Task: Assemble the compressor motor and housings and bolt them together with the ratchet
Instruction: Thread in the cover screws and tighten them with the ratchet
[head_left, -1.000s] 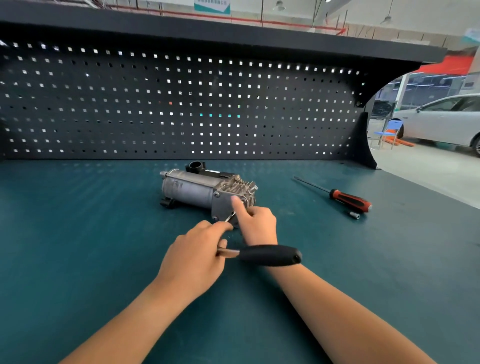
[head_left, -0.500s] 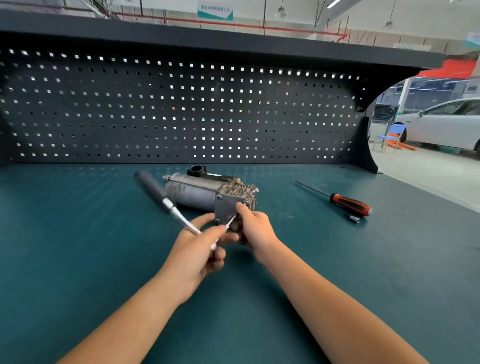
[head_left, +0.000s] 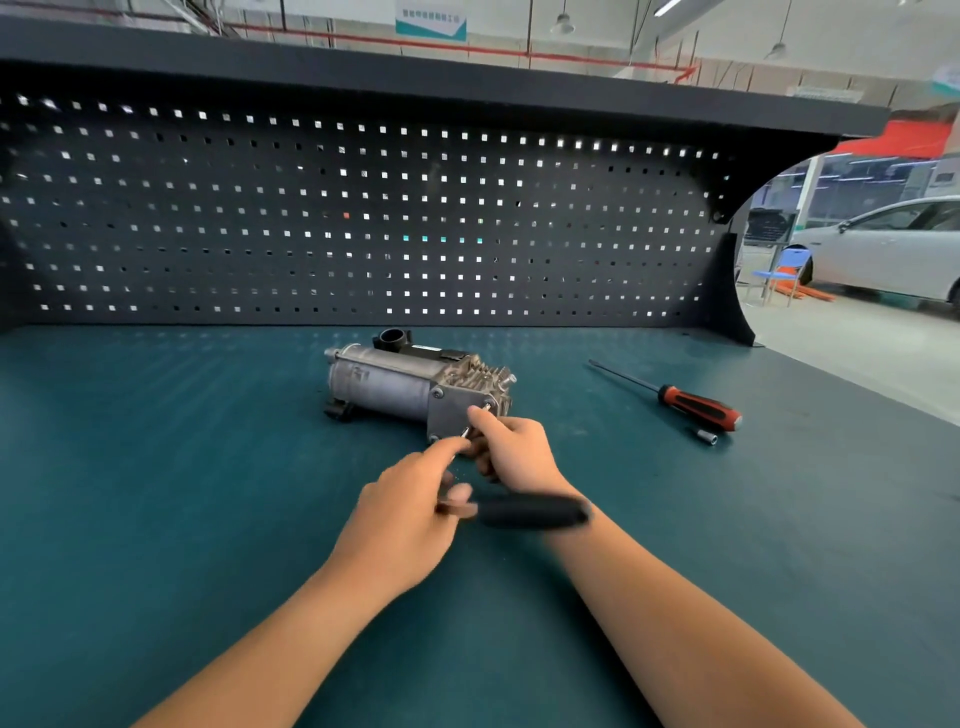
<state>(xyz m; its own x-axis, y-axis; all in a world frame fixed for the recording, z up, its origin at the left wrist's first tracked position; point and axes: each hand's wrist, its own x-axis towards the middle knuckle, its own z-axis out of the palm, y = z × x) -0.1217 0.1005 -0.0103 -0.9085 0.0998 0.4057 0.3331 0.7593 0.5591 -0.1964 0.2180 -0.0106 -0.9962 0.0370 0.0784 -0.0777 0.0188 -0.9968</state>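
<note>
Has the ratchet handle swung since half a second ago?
Yes. The ratchet handle pointed up-left beside the compressor; now it points right, near the right hand, gripped by the left hand.

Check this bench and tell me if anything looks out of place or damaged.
Nothing stands out. The compressor lies on its side on the green mat, intact as far as visible. The left hand holds the ratchet, blurred; the right hand steadies its head. A screwdriver and loose socket lie aside.
</note>
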